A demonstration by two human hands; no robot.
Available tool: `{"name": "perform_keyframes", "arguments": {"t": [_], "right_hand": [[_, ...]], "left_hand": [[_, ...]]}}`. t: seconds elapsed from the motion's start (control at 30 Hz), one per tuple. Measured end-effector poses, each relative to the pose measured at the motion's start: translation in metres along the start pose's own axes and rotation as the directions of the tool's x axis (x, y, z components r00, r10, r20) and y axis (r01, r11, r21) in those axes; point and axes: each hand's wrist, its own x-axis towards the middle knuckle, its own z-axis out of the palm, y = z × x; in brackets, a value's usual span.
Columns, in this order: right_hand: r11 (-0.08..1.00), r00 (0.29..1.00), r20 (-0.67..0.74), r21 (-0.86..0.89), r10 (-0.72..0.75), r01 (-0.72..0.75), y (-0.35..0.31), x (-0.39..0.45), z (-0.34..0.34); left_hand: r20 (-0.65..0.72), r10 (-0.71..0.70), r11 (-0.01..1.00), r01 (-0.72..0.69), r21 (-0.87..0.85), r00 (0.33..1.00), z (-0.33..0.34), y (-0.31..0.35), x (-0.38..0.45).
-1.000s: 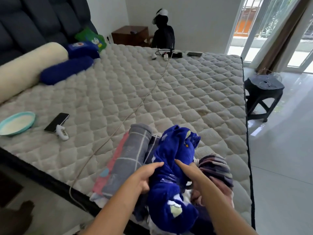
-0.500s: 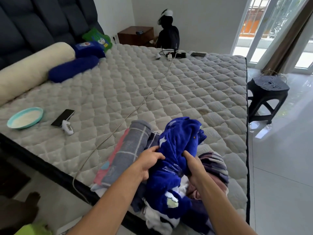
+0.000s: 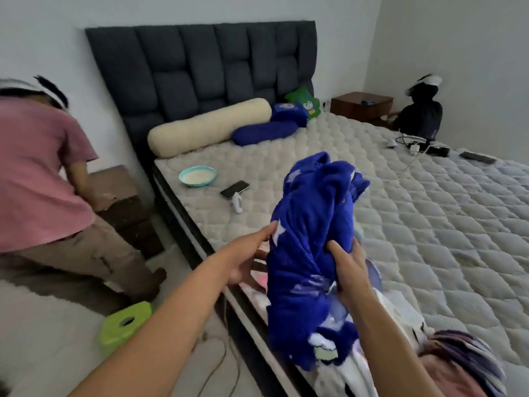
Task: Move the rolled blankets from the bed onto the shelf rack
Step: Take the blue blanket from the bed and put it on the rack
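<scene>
**Blue fleece roll held over the mattress's near edge**

Right hand (image 3: 350,272) clenched round the middle of a rolled royal-blue fleece blanket with pale printed patches (image 3: 312,253), thumb pressed into the cloth. Roll stands nearly upright, lifted clear, above the near edge of the quilted off-white mattress (image 3: 429,224). Left hand (image 3: 246,263) spread, fingers extended, fingertips touching the roll's left side; no grip.

Under the roll, at the same edge: a blurred heap of white and pink fabric. At the near right corner, a purple-and-pink striped rolled blanket (image 3: 469,359), motion-blurred.

Toward the left edge: a teal shallow bowl (image 3: 197,176), a black phone (image 3: 234,189) just beside a small white device (image 3: 237,203). Along the head edge: a cream cylindrical bolster (image 3: 206,127), a blue bolster (image 3: 264,132).

On the floor left of the bed: a person in a pink shirt (image 3: 37,173), bent over.
</scene>
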Motion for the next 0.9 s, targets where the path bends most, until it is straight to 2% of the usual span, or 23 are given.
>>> {"name": "perform_keyframes", "arguments": {"t": [0.1, 0.2, 0.3, 0.43, 0.67, 0.8, 0.9], "right_hand": [[0.998, 0.979, 0.199, 0.05, 0.037, -0.048, 0.006, -0.035, 0.075], [0.997, 0.917, 0.392, -0.01, 0.073, -0.075, 0.025, -0.085, 0.151], [0.992, 0.817, 0.567, -0.116, 0.105, -0.047, 0.042, -0.139, 0.217], [0.975, 0.724, 0.677, -0.221, 0.13, 0.032, 0.067, -0.2, 0.288], [0.922, 0.425, 0.898, -0.256, 0.116, 0.289, 0.12, -0.331, 0.417], [0.896, 0.199, 0.973, -0.188, 0.115, 0.402, 0.149, -0.391, 0.479], [0.905, 0.009, 0.994, -0.101, 0.107, 0.412, 0.169, -0.443, 0.525]], "left_hand": [[-0.163, 0.053, 0.998, -0.049, 0.025, 0.985, -0.064, -0.023, -0.053], [-0.272, 0.124, 0.971, -0.173, -0.164, 0.954, -0.132, -0.067, -0.11], [-0.428, 0.164, 0.922, -0.293, -0.254, 0.889, -0.191, -0.113, -0.168], [-0.595, 0.171, 0.89, -0.382, -0.249, 0.785, -0.238, -0.162, -0.24], [-0.802, 0.004, 0.798, -0.486, -0.357, 0.597, -0.329, -0.283, -0.365], [-0.873, -0.084, 0.741, -0.556, -0.377, 0.48, -0.361, -0.343, -0.419], [-0.921, -0.171, 0.713, -0.601, -0.362, 0.351, -0.378, -0.38, -0.463]]}}
